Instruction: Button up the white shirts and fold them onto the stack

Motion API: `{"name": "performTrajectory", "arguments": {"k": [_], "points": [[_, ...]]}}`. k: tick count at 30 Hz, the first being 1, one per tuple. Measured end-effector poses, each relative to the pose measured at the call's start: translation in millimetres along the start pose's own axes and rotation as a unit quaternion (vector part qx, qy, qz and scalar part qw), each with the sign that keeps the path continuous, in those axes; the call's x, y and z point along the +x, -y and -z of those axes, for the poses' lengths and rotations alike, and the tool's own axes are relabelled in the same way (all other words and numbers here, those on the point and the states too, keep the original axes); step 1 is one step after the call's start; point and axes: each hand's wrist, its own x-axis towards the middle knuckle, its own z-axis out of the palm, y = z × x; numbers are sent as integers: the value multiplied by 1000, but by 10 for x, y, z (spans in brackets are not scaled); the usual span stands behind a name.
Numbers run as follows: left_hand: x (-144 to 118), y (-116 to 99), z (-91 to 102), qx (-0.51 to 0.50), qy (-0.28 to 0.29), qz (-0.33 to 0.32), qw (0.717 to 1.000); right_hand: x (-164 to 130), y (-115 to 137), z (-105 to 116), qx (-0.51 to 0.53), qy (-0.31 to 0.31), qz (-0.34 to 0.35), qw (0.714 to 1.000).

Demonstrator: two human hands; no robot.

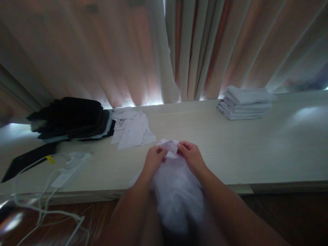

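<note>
A thin white garment (pixel 176 184) hangs from my two hands over the front edge of the pale ledge; its exact kind is hard to make out. My left hand (pixel 155 156) pinches its upper edge on one side, thumb against fingers. On the other side my right hand (pixel 191 153) grips the same edge between thumb and fingertips. Between the hands the cloth's top edge stands slightly open. Its lower part drapes down in loose, blurred folds between my forearms. Just beyond my left hand lies a loosely crumpled white garment (pixel 134 128).
A neat stack of folded white cloths (pixel 247 104) sits at the back right of the ledge (pixel 189 119). Dark folded clothes (pixel 71 118) are piled at the left. Nearby are a flat black object (pixel 30 159) and a white power strip (pixel 71 169) with trailing cables. Curtains (pixel 123 51) hang behind.
</note>
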Motion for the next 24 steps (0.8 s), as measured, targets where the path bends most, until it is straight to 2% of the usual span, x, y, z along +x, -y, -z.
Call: {"name": "performTrajectory", "arguments": {"k": [3, 7, 11, 15, 19, 24], "points": [[-40, -39, -33, -154, 15, 77, 985, -55, 19, -60, -160, 25, 93, 982], [-74, -69, -15, -240, 24, 97, 966, -82, 48, -117, -252, 42, 174, 951], [-93, -70, 30, -233, 20, 77, 969, -70, 36, -120, -253, 36, 184, 949], [-84, -48, 34, -183, 4, 56, 981, -75, 36, -106, -245, 61, 191, 948], [-84, -37, 12, -161, -20, 26, 986, -81, 30, -83, -272, 87, 233, 929], [-122, -45, -4, -186, -29, 7, 982, -94, 15, -62, -313, 102, 262, 907]]}}
